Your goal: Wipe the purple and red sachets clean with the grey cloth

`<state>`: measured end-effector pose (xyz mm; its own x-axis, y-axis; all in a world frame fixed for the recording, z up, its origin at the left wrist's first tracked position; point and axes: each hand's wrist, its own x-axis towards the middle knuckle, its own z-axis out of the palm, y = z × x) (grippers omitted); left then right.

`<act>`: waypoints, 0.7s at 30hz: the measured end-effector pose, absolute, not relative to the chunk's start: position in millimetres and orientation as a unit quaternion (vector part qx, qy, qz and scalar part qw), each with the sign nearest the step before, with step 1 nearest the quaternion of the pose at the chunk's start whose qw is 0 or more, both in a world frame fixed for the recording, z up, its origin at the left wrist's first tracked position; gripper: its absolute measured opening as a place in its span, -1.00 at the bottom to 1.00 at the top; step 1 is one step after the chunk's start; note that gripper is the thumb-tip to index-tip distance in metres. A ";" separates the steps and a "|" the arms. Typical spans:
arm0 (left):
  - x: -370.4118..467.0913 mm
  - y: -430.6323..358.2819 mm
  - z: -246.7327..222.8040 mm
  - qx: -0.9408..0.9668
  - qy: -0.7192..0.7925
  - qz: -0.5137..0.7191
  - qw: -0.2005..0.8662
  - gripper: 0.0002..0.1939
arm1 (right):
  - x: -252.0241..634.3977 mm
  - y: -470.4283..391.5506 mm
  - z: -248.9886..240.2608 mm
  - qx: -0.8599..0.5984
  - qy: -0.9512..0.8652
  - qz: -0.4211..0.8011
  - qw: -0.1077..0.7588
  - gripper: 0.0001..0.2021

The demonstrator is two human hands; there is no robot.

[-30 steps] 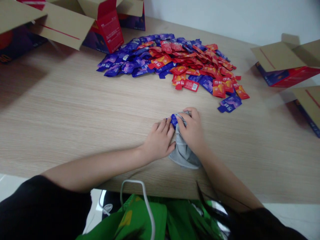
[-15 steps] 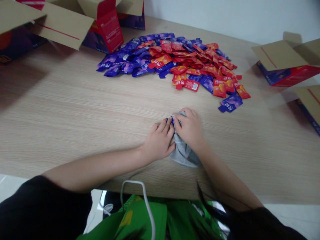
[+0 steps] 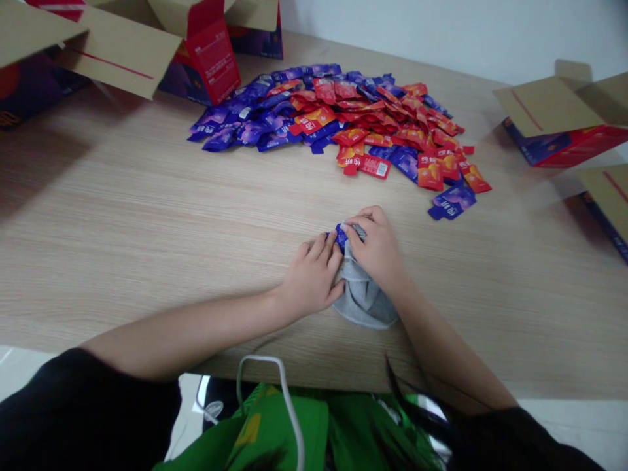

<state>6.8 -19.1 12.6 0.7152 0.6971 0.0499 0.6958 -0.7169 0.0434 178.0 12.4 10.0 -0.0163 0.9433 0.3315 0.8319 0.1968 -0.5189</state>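
Note:
Near the front middle of the table, my left hand [image 3: 311,278] lies flat, fingers stretched out and the tips pressing on a small blue sachet [image 3: 341,235]. Most of that sachet is hidden beneath the fingers. A crumpled grey cloth [image 3: 366,304] is bunched under my right hand [image 3: 375,245], whose curled fingers grip its far end right beside the sachet. The cloth's loose end spreads toward the table's front edge. The left thumb reaches to the cloth's left side.
A heap of blue and red-orange sachets [image 3: 324,118] covers the back middle of the table [image 3: 147,216]. One blue sachet [image 3: 452,201] lies at its right front. Opened cartons [image 3: 210,65] stand at the back left, and another carton [image 3: 554,124] at the right. A white cable [image 3: 284,379] hangs near my lap.
My right hand has shifted slightly up and right with the cloth, uncovering more of the blue sachet. My left hand stays in place.

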 end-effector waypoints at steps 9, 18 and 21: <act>6.6 -19.1 13.2 0.926 0.376 0.028 0.010 -0.31 | 179.9 9.6 8.1 -0.603 -0.705 0.053 0.370 -0.86; 6.9 -19.3 12.7 0.926 0.377 0.034 0.006 -0.30 | 174.2 3.9 12.8 -0.637 -0.730 0.004 0.248 -0.73; 7.1 -19.4 12.6 0.926 0.375 0.032 0.009 -0.30 | 176.0 2.8 11.3 -0.635 -0.739 0.011 0.225 -0.72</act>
